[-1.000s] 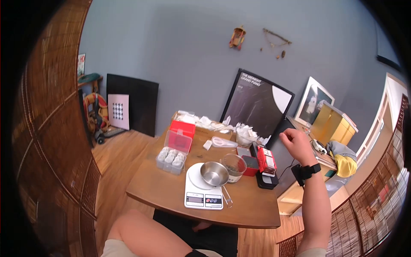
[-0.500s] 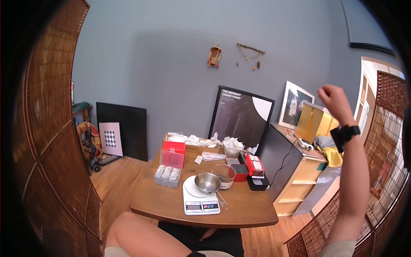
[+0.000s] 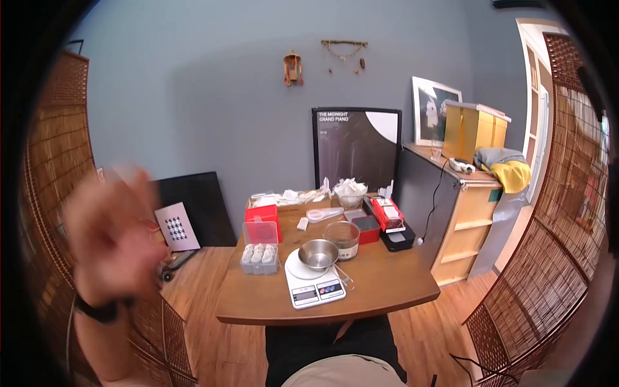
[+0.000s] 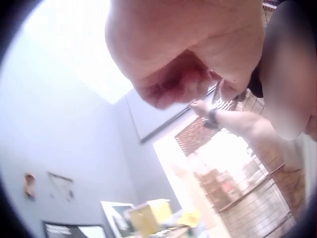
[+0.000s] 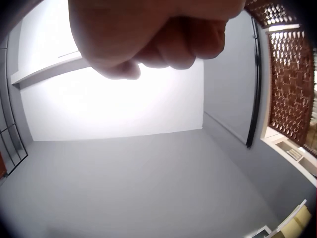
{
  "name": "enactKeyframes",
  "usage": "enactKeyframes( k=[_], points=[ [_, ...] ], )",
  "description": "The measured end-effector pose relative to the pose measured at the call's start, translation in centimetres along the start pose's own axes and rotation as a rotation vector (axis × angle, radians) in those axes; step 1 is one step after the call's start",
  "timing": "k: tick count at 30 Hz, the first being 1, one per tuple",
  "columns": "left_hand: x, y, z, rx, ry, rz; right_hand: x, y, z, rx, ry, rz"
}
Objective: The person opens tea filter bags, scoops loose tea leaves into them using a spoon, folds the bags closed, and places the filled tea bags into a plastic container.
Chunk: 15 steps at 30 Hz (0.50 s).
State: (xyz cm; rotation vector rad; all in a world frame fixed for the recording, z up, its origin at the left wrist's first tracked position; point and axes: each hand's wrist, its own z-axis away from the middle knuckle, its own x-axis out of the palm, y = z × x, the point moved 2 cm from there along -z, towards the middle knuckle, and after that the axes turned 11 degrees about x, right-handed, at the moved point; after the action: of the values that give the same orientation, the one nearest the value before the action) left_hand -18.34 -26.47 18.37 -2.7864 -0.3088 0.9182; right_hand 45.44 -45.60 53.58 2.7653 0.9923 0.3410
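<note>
Fingers (image 4: 171, 96) of the person's left hand (image 3: 119, 232), which wears a black wrist strap (image 3: 103, 311), are curled in toward the palm; in the head view the hand is blurred, to the left of the white plastic kitchen scale (image 3: 314, 284) and well apart from it. The right hand (image 5: 158, 32) is clenched as well, raised before ceiling and wall in its own wrist view; its distance from the scale I cannot tell.

The scale lies near the front edge of the brown wooden surface (image 3: 380, 293). On its platform a round, shiny steel bowl (image 3: 318, 255) sits upright, well apart from the left fingers. A thin metal wire loop (image 3: 348, 280) juts out at the scale's right side.

Left of the scale and a little beyond stands a clear plastic box (image 3: 260, 266), lid raised, holding white rounded items (image 3: 259, 251). Beyond the scale to the right is a clear round container (image 3: 342, 240), near the bowl. Farther beyond the scale come a small white block (image 3: 302, 224) and, to the right, a red-and-white packet (image 3: 387, 214). Farthest, a black-framed poster (image 3: 354, 148) stands against the grey wall (image 3: 225, 77).
</note>
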Motion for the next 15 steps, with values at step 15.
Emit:
enactKeyframes(
  k=[15],
  points=[
    [-31.6, -1.4, -7.7, 0.167, 0.422, -1.390, -5.7, 6.6, 6.2, 1.078, -0.024, -0.661]
  ],
)
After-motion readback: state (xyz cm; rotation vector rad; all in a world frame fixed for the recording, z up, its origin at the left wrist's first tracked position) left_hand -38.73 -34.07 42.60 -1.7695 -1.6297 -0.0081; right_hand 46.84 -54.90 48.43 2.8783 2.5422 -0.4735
